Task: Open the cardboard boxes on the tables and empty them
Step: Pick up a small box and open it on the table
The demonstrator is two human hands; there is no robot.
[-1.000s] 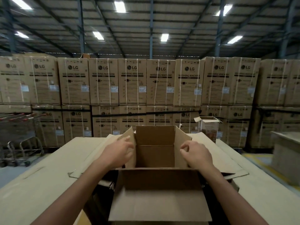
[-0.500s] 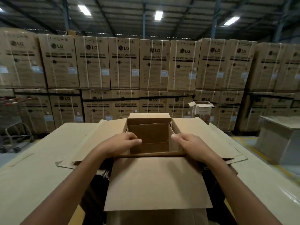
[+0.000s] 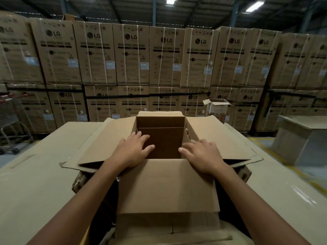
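An open brown cardboard box (image 3: 168, 184) stands in front of me on the table (image 3: 31, 183), its near flap hanging toward me and its far flap upright. My left hand (image 3: 132, 149) lies flat on the box's left side flap, fingers straight and reaching over the opening. My right hand (image 3: 201, 154) presses flat on the right side flap at the rim. The inside of the box is dark, and I cannot see its contents.
Flattened cardboard sheets (image 3: 230, 144) lie under and around the box. A small open carton (image 3: 217, 107) stands past the table's far right corner. A second table (image 3: 300, 138) is at right, a metal trolley (image 3: 10, 124) at left. Stacked washing machine cartons (image 3: 164, 57) wall the back.
My view tilted downward. Both hands spread the side flaps outward and down, and their fingers went from loosely curled to straight and flat on the flaps.
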